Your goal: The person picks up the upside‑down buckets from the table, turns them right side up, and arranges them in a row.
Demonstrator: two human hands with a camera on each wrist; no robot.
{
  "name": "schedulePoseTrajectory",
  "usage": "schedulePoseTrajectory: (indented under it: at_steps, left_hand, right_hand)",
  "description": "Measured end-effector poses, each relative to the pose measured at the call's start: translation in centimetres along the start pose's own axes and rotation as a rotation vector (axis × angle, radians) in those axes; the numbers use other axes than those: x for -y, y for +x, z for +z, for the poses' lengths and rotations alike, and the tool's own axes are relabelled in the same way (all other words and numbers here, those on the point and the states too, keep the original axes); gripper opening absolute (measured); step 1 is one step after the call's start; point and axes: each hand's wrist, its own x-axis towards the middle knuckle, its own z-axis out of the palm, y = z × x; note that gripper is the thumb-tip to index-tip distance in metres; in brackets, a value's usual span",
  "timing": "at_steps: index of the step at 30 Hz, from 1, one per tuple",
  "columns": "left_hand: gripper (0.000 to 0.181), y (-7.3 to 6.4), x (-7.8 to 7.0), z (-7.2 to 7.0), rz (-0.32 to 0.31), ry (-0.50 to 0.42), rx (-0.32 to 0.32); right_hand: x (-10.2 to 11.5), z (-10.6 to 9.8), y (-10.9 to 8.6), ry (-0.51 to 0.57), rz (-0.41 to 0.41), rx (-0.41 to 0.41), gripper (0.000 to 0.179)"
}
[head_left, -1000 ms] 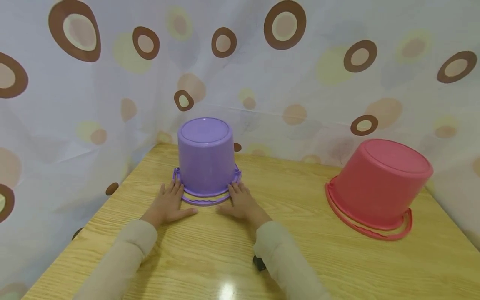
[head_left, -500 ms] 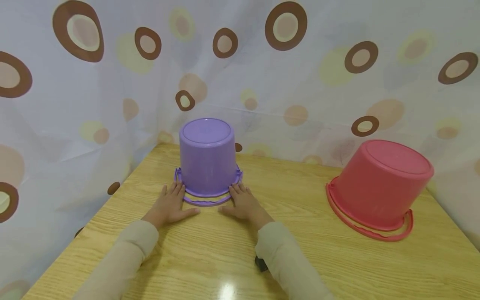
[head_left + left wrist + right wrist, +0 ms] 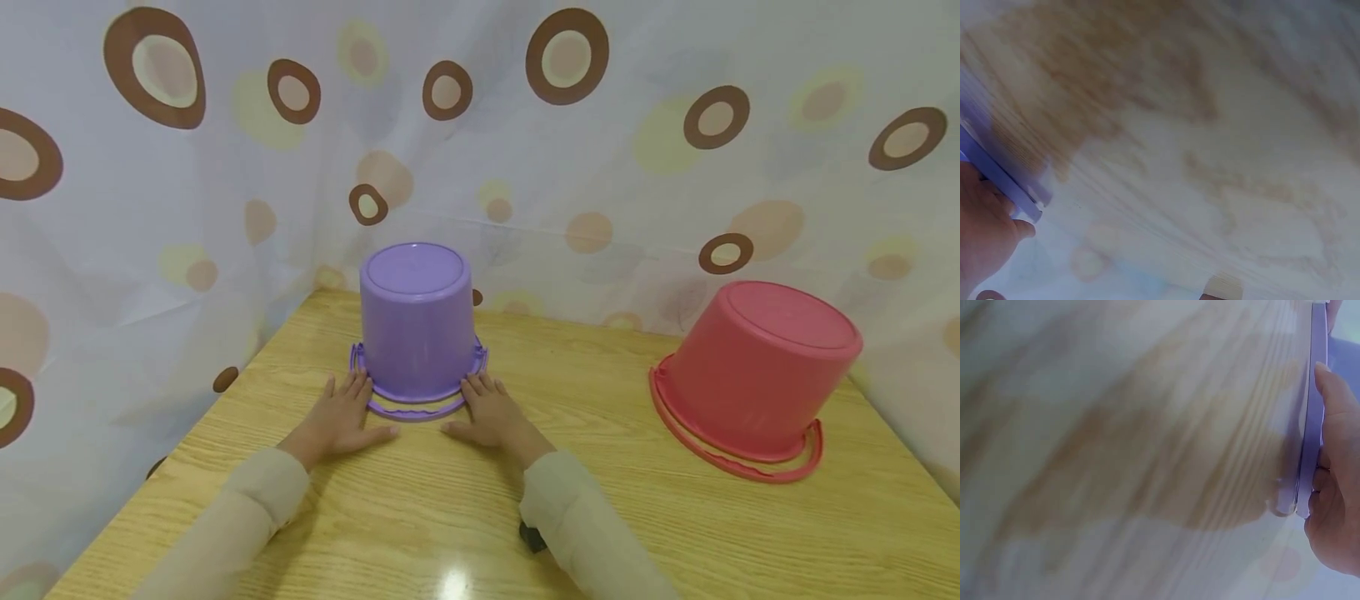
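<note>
A purple bucket (image 3: 417, 333) stands upside down on the wooden table, with its handle (image 3: 415, 414) lying around the near side of the rim. My left hand (image 3: 341, 421) rests at the left side of the rim, its fingers extended and thumb spread inward. At the right side of the rim, the fingertips of my right hand (image 3: 491, 417) touch the bucket in much the same pose. In the left wrist view a strip of purple plastic (image 3: 997, 178) lies against the hand. The right wrist view likewise has a purple edge (image 3: 1313, 425) along thumb and fingers.
To the right, a red bucket (image 3: 757, 383) also stands upside down, its handle on the table. A small black object (image 3: 532, 537) shows beneath the right sleeve. Patterned curtain (image 3: 517, 183) lines the back and left of the wooden table (image 3: 390, 517).
The purple bucket and both hands sit very slightly lower in the head view, a shade nearer to me. The hands keep their places at the rim; the red bucket has not moved.
</note>
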Motion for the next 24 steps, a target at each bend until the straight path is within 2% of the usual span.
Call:
schedulePoseTrajectory:
  at_steps: [13,24]
  left_hand:
    - [0.092,-1.0,-0.2,0.1,0.042,-0.017,0.032]
    - [0.091,-1.3,-0.7,0.3,0.067,-0.014,0.028]
  right_hand:
    - [-0.6,0.0,-0.9,-0.046,-0.023,0.031,0.083]
    - [-0.6,-0.3,-2.4,-0.032,-0.046,0.022,0.083]
